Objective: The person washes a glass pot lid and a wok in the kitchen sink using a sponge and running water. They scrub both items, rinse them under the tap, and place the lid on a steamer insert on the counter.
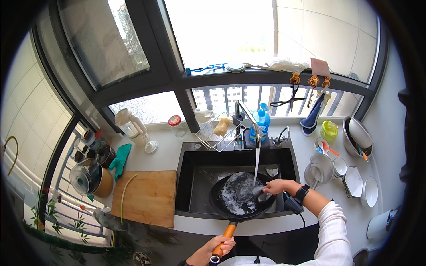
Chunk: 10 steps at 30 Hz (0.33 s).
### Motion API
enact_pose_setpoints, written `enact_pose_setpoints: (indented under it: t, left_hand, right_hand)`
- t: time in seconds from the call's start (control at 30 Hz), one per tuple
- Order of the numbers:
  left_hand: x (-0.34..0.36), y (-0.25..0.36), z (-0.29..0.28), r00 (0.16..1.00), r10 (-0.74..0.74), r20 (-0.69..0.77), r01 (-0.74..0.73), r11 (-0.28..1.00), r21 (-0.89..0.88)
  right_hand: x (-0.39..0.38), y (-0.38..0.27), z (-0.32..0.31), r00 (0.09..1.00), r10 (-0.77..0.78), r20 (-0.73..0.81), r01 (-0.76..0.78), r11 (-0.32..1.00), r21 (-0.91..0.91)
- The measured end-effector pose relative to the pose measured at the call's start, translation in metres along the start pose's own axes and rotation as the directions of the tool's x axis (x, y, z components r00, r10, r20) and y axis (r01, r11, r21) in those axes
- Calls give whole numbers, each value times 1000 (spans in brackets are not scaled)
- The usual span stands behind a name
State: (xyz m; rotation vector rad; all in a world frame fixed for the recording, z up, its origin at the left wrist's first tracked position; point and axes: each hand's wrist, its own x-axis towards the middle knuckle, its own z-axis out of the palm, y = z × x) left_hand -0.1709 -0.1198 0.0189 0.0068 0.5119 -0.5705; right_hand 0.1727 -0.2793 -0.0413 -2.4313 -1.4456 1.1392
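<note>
A black wok (239,197) sits tilted in the dark sink (195,177), with foam and water inside. My left hand (219,246) grips its orange handle (227,235) at the counter's front edge. My right hand (276,186), with a dark watch on the wrist, holds a grey scrubbing cloth (262,193) against the wok's inner right side. Water runs from the tall tap (251,124) into the wok, just left of my right hand.
A wooden cutting board (148,197) with a green stalk lies left of the sink. A wire rack (217,133) and a blue bottle (262,124) stand behind it. White bowls and cups (350,177) crowd the right counter. A lidded pot (91,179) stands far left.
</note>
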Motion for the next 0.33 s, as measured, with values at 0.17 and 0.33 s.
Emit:
enact_pose_setpoints:
  t: [0.17,0.33]
  left_hand:
    - [22,6,4,992,-84,95,102,974,-204]
    - [48,5,8,939,-137,316,235,925,-299]
  right_hand:
    - [-34,-16,-49,993,117,7,-118,992,44]
    - [-51,-35,-85,984,157,-80,-165,981,-105]
